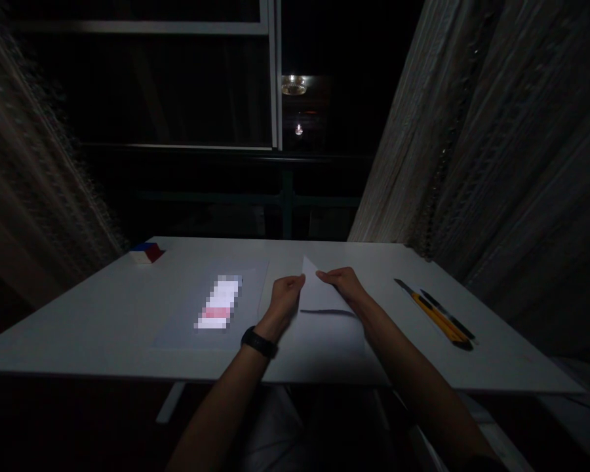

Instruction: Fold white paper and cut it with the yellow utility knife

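Observation:
A white sheet of paper (322,295), partly folded over, is held between my two hands above the middle of the white table (177,249). My left hand (288,292) is closed on its left edge, with a dark band on the wrist. The thumb and fingers of my right hand (343,280) pinch the paper on its upper right side. A pointed corner of the sheet stands up between the hands. Its lower part hangs toward the table's near edge, in shadow.
A lit phone (220,303), its screen blurred out, rests on a pale sheet (177,334) at left. A red, white and blue cube (146,253) stands at the far left. On the right lie a yellow utility knife (437,319) and a dark pen (447,314). Curtains (403,131) flank a dark window.

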A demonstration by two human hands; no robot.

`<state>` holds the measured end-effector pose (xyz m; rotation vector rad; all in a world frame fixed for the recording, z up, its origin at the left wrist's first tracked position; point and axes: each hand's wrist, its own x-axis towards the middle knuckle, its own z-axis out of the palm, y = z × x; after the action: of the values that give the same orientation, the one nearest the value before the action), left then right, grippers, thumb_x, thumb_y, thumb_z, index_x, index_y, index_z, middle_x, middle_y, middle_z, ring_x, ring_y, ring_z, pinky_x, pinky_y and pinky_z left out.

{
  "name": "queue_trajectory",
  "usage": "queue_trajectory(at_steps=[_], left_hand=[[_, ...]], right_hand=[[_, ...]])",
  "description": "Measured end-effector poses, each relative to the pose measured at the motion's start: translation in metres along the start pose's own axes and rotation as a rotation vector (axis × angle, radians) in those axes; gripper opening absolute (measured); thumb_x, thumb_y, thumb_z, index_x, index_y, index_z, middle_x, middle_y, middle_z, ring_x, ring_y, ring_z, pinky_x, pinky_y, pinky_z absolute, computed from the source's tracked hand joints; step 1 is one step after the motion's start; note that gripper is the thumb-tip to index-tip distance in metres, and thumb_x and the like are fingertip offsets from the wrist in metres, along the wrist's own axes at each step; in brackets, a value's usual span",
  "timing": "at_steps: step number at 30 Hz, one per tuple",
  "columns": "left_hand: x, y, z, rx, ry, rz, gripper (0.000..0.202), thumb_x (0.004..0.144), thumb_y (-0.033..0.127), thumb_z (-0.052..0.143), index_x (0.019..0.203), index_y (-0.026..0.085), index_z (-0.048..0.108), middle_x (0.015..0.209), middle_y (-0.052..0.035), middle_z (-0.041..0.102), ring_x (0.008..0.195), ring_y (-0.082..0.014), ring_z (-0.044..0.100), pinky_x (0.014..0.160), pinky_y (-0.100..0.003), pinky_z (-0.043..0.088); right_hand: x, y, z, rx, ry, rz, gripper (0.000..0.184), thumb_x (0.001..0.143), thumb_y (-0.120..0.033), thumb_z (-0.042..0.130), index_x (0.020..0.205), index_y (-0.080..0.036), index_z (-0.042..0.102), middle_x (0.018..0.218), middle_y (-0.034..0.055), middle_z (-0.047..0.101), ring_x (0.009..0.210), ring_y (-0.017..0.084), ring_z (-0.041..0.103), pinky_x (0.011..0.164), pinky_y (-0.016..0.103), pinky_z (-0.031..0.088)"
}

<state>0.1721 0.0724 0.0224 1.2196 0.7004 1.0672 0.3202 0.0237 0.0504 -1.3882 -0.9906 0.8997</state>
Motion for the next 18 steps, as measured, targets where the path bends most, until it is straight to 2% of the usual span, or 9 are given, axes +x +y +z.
queue_trajectory(at_steps=[4,8,12,18], left_hand=[[0.000,0.003,0.000,-0.058,-0.002,-0.028,0.038,0.062,0.048,0.073,0.066,0.010,0.068,0.062,-0.0059,0.065,0.054,-0.0134,0.055,0.051,-0.023,0.041],[-0.001,0.007,-0.001,-0.123,-0.020,-0.048,0.037,0.063,0.046,0.074,0.069,0.010,0.069,0.067,-0.0075,0.067,0.057,-0.0143,0.059,0.056,-0.025,0.044],[-0.002,0.010,-0.001,-0.234,0.009,-0.018,0.034,0.064,0.040,0.075,0.077,0.009,0.071,0.079,-0.0105,0.070,0.066,-0.0153,0.063,0.064,-0.026,0.047],[-0.002,0.013,0.001,-0.270,0.058,-0.004,0.030,0.064,0.035,0.075,0.077,0.008,0.072,0.083,-0.0127,0.071,0.069,-0.0166,0.065,0.067,-0.028,0.048]], right_hand=[[-0.004,-0.005,0.000,0.034,-0.069,0.024,0.041,0.047,-0.051,0.078,0.049,-0.013,0.062,0.044,0.0012,0.056,0.041,0.010,0.044,0.042,0.024,0.030],[-0.010,-0.009,0.001,-0.015,-0.203,0.035,0.041,0.048,-0.050,0.078,0.049,-0.013,0.061,0.041,-0.0016,0.052,0.039,0.008,0.040,0.041,0.023,0.027],[-0.013,-0.006,0.002,-0.042,-0.333,0.010,0.039,0.054,-0.048,0.076,0.050,-0.012,0.061,0.042,-0.0033,0.049,0.040,0.007,0.039,0.043,0.023,0.026],[-0.012,0.000,0.002,-0.035,-0.357,-0.047,0.037,0.057,-0.046,0.076,0.054,-0.011,0.064,0.046,-0.0019,0.052,0.045,0.008,0.042,0.047,0.024,0.030]])
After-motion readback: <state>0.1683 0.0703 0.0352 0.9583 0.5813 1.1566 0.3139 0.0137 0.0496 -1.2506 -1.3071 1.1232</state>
